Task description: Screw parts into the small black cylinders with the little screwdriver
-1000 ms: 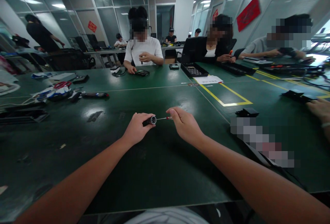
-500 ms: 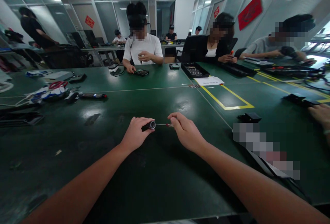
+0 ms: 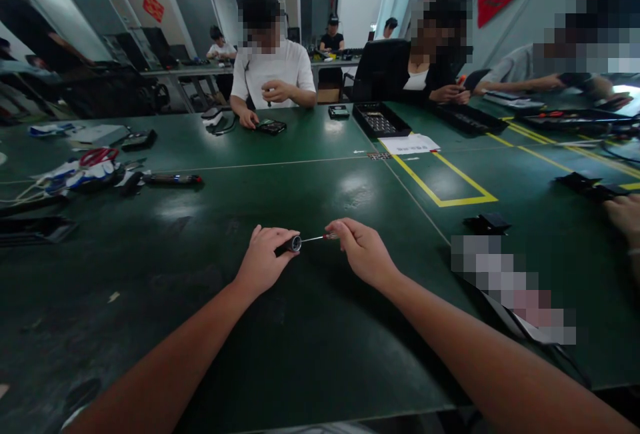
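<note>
My left hand (image 3: 263, 261) grips a short black cylindrical handle (image 3: 290, 245) with a silver end, held just above the green table (image 3: 310, 327). A thin metal bit with a red band (image 3: 320, 238) sticks out of that silver end toward the right. My right hand (image 3: 363, 251) pinches the bit's red end between thumb and fingers. Both hands sit close together at the table's middle, forearms reaching in from the near edge.
Other people work at the far side and right. A black tray (image 3: 380, 121) and white paper (image 3: 411, 145) lie beyond a yellow taped rectangle (image 3: 440, 184). Left are scissors with red handles (image 3: 97, 156), a dark pen-like tool (image 3: 170, 179) and cables. Small black parts (image 3: 487, 224) lie right.
The hands stay together on the handle and bit with almost no movement. The view has tilted down a little, so the room appears higher in frame.
</note>
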Tool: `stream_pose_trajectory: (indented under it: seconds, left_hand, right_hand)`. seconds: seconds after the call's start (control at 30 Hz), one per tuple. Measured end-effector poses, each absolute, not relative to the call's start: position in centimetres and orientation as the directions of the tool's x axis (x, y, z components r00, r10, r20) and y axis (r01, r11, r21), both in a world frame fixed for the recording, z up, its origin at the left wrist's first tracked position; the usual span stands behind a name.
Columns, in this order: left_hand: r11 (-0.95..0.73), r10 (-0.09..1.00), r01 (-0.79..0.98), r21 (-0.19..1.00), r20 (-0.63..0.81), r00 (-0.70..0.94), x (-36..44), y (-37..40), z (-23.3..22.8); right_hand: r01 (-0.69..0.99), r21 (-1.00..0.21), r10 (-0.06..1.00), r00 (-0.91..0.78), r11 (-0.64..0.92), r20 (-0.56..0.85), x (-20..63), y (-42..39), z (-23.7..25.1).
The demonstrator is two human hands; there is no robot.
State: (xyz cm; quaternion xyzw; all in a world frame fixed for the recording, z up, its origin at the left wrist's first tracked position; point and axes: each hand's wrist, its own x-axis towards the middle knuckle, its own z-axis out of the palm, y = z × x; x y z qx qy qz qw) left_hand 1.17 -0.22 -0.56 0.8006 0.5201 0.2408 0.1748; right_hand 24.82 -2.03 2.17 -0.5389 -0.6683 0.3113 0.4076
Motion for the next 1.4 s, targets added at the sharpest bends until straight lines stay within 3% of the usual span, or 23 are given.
stream_pose_trajectory:
  seconds: [0.27, 0.43, 0.63, 0.83, 1.0, 1.2, 1.4]
  left_hand:
    - [-0.373, 0.928, 0.750, 0.546, 0.232, 0.293, 1.6, -0.2, -0.1]
    - [-0.374, 0.927, 0.754, 0.540, 0.232, 0.293, 1.7, -0.2, -0.2]
    - [-0.397, 0.918, 0.748, 0.532, 0.227, 0.325, 1.7, -0.5, -0.3]
    - [-0.399, 0.916, 0.737, 0.546, 0.267, 0.298, 1.6, -0.3, -0.1]
    - [-0.419, 0.905, 0.732, 0.537, 0.315, 0.287, 1.6, -0.4, 0.4]
    - [-0.454, 0.889, 0.725, 0.518, 0.314, 0.333, 1.5, -0.2, 0.2]
    - [-0.463, 0.886, 0.718, 0.519, 0.297, 0.357, 2.0, 0.1, 0.7]
  right_hand:
    - [0.212, -0.966, 0.987, -0.091, 0.149, 0.132, 24.8, -2.0, 1.1]
    - [0.354, -0.925, 0.991, -0.061, 0.136, 0.122, 24.5, -2.2, 1.6]
    - [0.208, -0.961, 0.984, -0.059, 0.179, 0.171, 24.3, -1.9, 1.4]
    - [0.325, -0.926, 0.980, -0.015, 0.191, 0.196, 23.9, -2.1, 1.4]
    - [0.224, -0.949, 0.973, 0.004, 0.222, 0.229, 23.4, -2.3, 1.8]
    - [0.392, -0.895, 0.972, 0.005, 0.213, 0.234, 23.1, -1.9, 2.3]
    - [0.356, -0.901, 0.952, 0.082, 0.247, 0.294, 23.1, -1.5, 2.7]
